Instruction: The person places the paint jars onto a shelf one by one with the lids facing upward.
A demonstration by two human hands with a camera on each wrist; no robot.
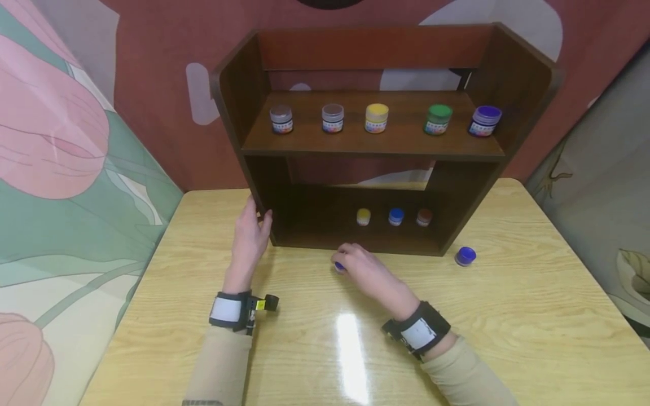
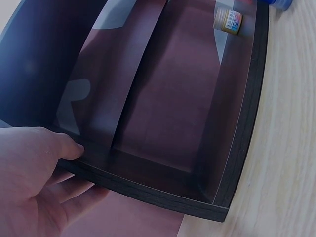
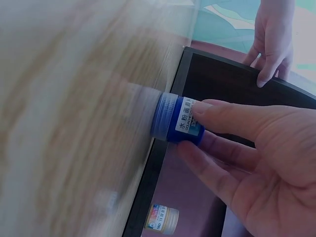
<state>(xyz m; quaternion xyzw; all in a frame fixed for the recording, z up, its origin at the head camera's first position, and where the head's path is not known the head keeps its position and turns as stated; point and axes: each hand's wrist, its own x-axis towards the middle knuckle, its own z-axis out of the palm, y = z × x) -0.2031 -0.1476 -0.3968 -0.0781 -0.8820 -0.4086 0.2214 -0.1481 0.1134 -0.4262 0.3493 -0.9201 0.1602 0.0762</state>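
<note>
My left hand (image 1: pixel 247 237) grips the left side panel of a dark brown two-tier shelf (image 1: pixel 325 148). In the left wrist view its thumb lies on the inner side of the panel edge, with the other fingers outside. In front of the lower tier, my right hand (image 1: pixel 367 273) pinches a blue paint jar (image 3: pixel 178 118) between thumb and fingers. The jar is upside down, its ribbed clear lid toward the table; whether it touches the wood I cannot tell. On the lower tier stand a yellow jar (image 1: pixel 363 217), a blue jar (image 1: pixel 396 216) and a brown jar (image 1: pixel 424 217).
Along the upper tier stand several larger jars, among them a yellow-lidded jar (image 1: pixel 376 118), a green jar (image 1: pixel 438 119) and a purple jar (image 1: pixel 484 121). Another blue-purple jar (image 1: pixel 465 256) sits on the wooden table (image 1: pixel 533 316), right of the shelf. Patterned cloth hangs behind.
</note>
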